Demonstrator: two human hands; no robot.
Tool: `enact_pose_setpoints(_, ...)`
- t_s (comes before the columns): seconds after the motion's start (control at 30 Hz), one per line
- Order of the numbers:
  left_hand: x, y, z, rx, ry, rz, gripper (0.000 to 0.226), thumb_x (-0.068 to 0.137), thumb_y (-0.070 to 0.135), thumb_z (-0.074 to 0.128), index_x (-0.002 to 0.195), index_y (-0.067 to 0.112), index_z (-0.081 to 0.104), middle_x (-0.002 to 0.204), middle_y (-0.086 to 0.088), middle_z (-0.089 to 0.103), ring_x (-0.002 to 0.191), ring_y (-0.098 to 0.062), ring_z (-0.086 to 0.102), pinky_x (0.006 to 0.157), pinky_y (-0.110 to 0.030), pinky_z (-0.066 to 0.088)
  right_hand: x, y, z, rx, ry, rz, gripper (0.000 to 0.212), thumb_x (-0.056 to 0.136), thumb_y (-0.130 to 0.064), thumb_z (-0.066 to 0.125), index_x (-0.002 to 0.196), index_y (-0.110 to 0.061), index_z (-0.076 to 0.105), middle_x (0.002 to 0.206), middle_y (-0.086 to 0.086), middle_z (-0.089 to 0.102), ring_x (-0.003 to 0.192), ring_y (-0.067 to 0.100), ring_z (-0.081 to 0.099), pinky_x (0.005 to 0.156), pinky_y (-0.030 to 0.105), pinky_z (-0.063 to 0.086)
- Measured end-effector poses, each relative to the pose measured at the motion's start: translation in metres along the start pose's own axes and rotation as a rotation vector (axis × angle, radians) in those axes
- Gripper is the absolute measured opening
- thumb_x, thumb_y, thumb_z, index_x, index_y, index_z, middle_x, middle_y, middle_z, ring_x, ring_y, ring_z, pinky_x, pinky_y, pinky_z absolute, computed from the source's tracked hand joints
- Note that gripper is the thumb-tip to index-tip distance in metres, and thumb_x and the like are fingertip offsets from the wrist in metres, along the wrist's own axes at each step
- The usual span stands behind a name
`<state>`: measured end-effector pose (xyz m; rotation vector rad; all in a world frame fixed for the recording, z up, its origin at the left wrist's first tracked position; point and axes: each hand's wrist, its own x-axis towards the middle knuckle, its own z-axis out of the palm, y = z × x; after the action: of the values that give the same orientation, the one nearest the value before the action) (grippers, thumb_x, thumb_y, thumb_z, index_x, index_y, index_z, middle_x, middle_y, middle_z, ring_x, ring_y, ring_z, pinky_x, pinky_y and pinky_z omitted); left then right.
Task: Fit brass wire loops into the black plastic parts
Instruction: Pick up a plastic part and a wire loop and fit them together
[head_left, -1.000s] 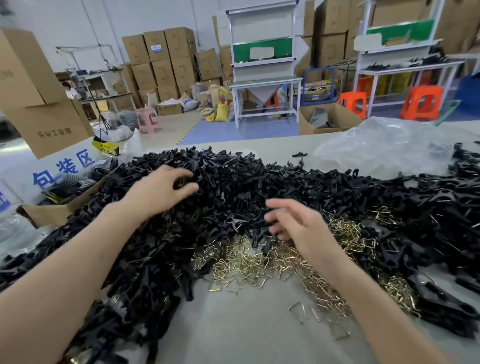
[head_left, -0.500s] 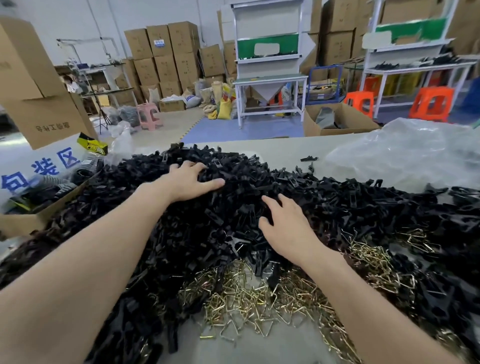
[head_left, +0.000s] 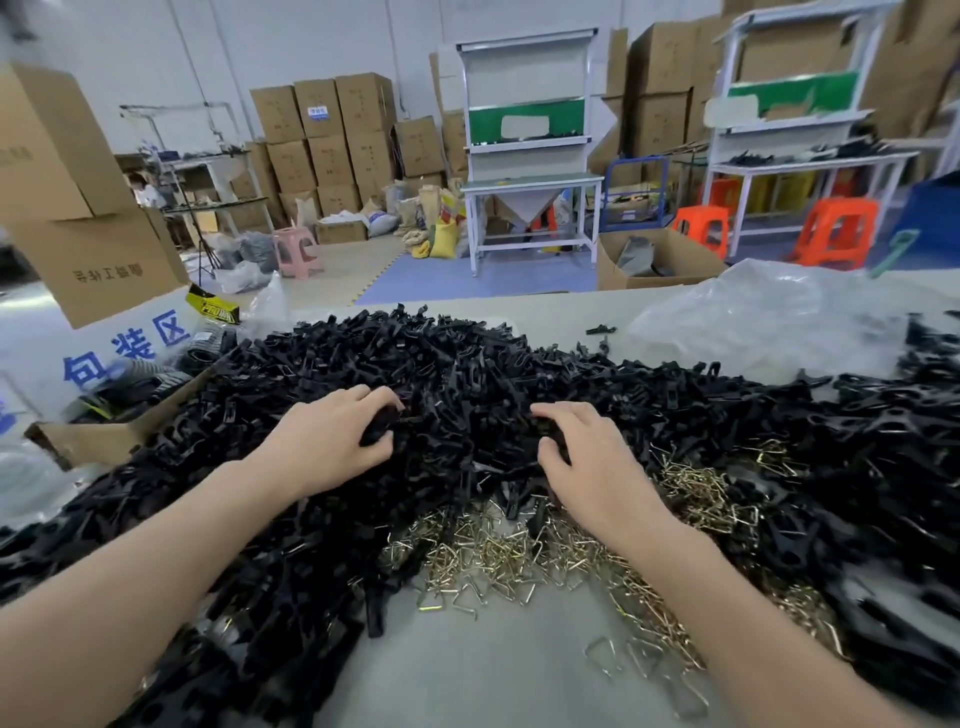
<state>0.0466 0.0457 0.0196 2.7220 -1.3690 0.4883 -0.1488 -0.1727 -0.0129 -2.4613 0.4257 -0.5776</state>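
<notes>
A big heap of black plastic parts (head_left: 467, 364) covers the table from left to right. Brass wire loops (head_left: 498, 556) lie in a loose pile at the heap's near edge, with more to the right (head_left: 701, 493). My left hand (head_left: 332, 441) lies on the heap left of centre, fingers curled into the black parts and gripping some of them. My right hand (head_left: 587, 457) lies on the heap just right of centre, its fingers and thumb also curled into the black parts.
An open cardboard box (head_left: 104, 441) with dark items stands at the table's left. Crumpled clear plastic (head_left: 753, 317) lies at the back right. Bare grey table (head_left: 493, 675) shows between my forearms. Workbenches, orange stools and stacked cartons stand beyond the table.
Both hands have drawn back toward me across the heap. Their fingers, flat on the parts half a second ago, are now curled into the black parts.
</notes>
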Motion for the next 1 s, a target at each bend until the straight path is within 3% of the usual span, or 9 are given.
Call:
enact_pose_setpoints(0.1, -0.008, 0.007, -0.008, -0.065, 0.096, -0.024, 0.026, 0.097, 0.035, 0.051, 0.122, 0.030, 0.055, 0.105, 0.007, 0.059, 0.100, -0.021, 0.060, 0.082, -0.039, 0.047, -0.021, 0.003, -0.008, 0.079, 0.096, -0.018, 0.038, 0.105, -0.022, 0.046, 0.142, -0.026, 0.053, 0.144, -0.009, 0.047, 0.127, 0.010, 0.042, 0.101, 0.022, 0.034)
enact_pose_setpoints(0.23, -0.010, 0.017, -0.012, 0.018, 0.085, -0.127, 0.032, 0.099, 0.039, 0.048, 0.123, 0.024, 0.062, 0.108, -0.003, 0.059, 0.109, -0.028, 0.056, 0.097, -0.045, 0.041, -0.039, 0.009, -0.016, 0.198, 0.194, -0.001, 0.037, 0.104, -0.016, 0.048, 0.139, -0.028, 0.055, 0.137, -0.013, 0.050, 0.088, 0.003, 0.046, 0.092, 0.030, 0.048)
enact_pose_setpoints(0.37, -0.011, 0.024, -0.013, 0.028, 0.118, -0.160, 0.037, 0.098, 0.041, 0.048, 0.129, 0.027, 0.062, 0.109, -0.006, 0.061, 0.109, -0.030, 0.057, 0.098, -0.046, 0.040, -0.053, 0.015, -0.020, 0.229, 0.268, 0.011, 0.039, 0.104, -0.012, 0.047, 0.138, -0.028, 0.056, 0.133, -0.016, 0.052, 0.123, 0.007, 0.050, 0.108, 0.034, 0.043)
enact_pose_setpoints(0.47, -0.013, 0.026, -0.013, 0.013, 0.118, -0.192, 0.036, 0.098, 0.040, 0.051, 0.130, 0.028, 0.063, 0.119, -0.007, 0.062, 0.114, -0.032, 0.056, 0.102, -0.047, 0.038, -0.065, 0.019, -0.023, 0.270, 0.305, 0.010, 0.041, 0.105, -0.020, 0.046, 0.144, -0.034, 0.049, 0.133, -0.020, 0.053, 0.128, 0.000, 0.045, 0.110, 0.031, 0.041)
enact_pose_setpoints(0.53, -0.014, 0.030, -0.012, 0.035, 0.206, -0.163, 0.029, 0.097, 0.034, 0.056, 0.116, 0.016, 0.069, 0.110, -0.010, 0.068, 0.104, -0.036, 0.062, 0.095, -0.049, 0.045, -0.073, 0.023, -0.024, 0.322, 0.364, 0.012, 0.040, 0.106, -0.023, 0.045, 0.142, -0.038, 0.048, 0.128, -0.021, 0.056, 0.125, 0.002, 0.049, 0.106, 0.031, 0.044)
enact_pose_setpoints(0.63, -0.016, 0.043, -0.014, -0.002, 0.384, -0.166, 0.020, 0.099, 0.030, 0.058, 0.095, 0.010, 0.062, 0.059, -0.009, 0.062, 0.055, -0.035, 0.063, 0.055, -0.041, 0.052, -0.084, 0.028, -0.020, 0.352, 0.432, 0.013, 0.035, 0.107, -0.026, 0.043, 0.137, -0.044, 0.049, 0.119, -0.025, 0.059, 0.113, 0.005, 0.057, 0.092, 0.025, 0.048)
enact_pose_setpoints(0.7, -0.019, 0.056, -0.015, -0.197, 0.422, -0.238, 0.026, 0.101, 0.042, 0.051, 0.095, 0.018, 0.059, 0.050, -0.003, 0.057, 0.045, -0.029, 0.057, 0.047, -0.035, 0.044, -0.086, 0.028, -0.018, 0.396, 0.415, 0.024, 0.032, 0.107, -0.028, 0.043, 0.132, -0.047, 0.051, 0.115, -0.025, 0.061, 0.098, 0.005, 0.060, 0.080, 0.016, 0.047)
enact_pose_setpoints(0.83, -0.025, 0.126, -0.006, -1.088, 0.355, -0.359, 0.044, 0.094, 0.065, 0.046, 0.074, 0.028, 0.058, 0.054, 0.004, 0.044, 0.049, -0.018, 0.040, 0.048, -0.038, 0.036, -0.082, 0.021, -0.015, 0.610, 0.288, 0.081, 0.028, 0.107, -0.031, 0.046, 0.124, -0.049, 0.058, 0.110, -0.023, 0.067, 0.100, 0.002, 0.066, 0.080, 0.016, 0.052)
enact_pose_setpoints(1.0, -0.039, 0.213, 0.019, -1.467, 0.358, -0.415, 0.052, 0.093, 0.067, 0.044, 0.060, 0.027, 0.048, 0.053, 0.013, 0.043, 0.051, -0.007, 0.042, 0.049, -0.025, 0.040, -0.088, 0.012, 0.001, 0.626, 0.007, 0.026, 0.032, 0.103, -0.038, 0.053, 0.133, -0.049, 0.054, 0.121, -0.023, 0.065, 0.109, 0.000, 0.065, 0.090, 0.018, 0.052)
